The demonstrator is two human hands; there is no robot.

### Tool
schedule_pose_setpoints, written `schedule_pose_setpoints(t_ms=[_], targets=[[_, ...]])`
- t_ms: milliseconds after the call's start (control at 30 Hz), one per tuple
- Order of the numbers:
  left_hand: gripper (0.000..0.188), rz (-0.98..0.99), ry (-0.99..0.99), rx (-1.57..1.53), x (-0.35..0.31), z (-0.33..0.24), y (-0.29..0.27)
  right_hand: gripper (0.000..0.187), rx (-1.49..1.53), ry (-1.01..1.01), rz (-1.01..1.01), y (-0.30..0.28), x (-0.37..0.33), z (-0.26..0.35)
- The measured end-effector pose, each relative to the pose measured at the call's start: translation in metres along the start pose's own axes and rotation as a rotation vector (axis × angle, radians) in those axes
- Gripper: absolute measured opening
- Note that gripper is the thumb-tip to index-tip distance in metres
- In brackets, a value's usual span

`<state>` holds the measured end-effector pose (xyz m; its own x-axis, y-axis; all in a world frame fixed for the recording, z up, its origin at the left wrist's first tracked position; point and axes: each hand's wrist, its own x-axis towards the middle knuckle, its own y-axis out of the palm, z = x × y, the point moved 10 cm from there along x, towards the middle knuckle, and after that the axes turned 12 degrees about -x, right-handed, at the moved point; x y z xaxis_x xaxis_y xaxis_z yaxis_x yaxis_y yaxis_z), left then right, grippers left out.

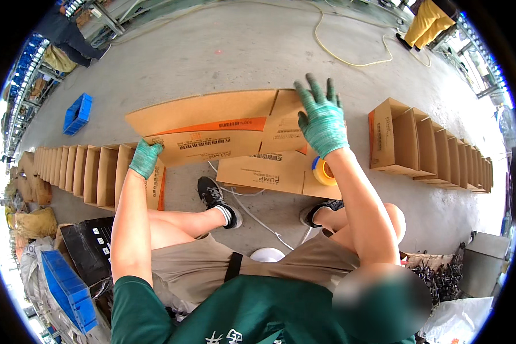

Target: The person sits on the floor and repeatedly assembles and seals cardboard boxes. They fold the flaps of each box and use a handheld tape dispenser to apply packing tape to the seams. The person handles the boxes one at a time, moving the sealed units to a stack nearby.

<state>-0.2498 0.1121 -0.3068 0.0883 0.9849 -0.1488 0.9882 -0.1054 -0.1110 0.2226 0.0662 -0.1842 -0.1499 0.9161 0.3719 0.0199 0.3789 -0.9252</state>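
We are pinching the cardboard [212, 137] leftmost in our left hand [145, 159], our right hand [323, 123] splaying wide at its right end.

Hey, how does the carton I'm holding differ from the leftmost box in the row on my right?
The held carton looks mostly flat; the leftmost box stands opened out. Your left hand grips the held carton; no hand touches the leftmost box. Both are brown cardboard with orange and dark printing.

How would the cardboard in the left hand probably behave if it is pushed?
The cardboard is probably light for its size: its edges look thin. Its nearly flat panels suggest some stiffness, but it may fold along the visible creases.
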Motion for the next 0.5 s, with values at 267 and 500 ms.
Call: schedule_pose_setpoints(t_ms=[267,500], targets=[[0.042,-0.053,-0.154,0.101,0.008,0.026,-0.009,0.049,0.332,-0.019,-0.148,0.0,-0.012,0.006],[0.053,0.133,-0.092,-0.053,-0.011,0.001,0.061,0.029,0.623,-0.252,-0.182,-0.076,-0.001,0.033]])
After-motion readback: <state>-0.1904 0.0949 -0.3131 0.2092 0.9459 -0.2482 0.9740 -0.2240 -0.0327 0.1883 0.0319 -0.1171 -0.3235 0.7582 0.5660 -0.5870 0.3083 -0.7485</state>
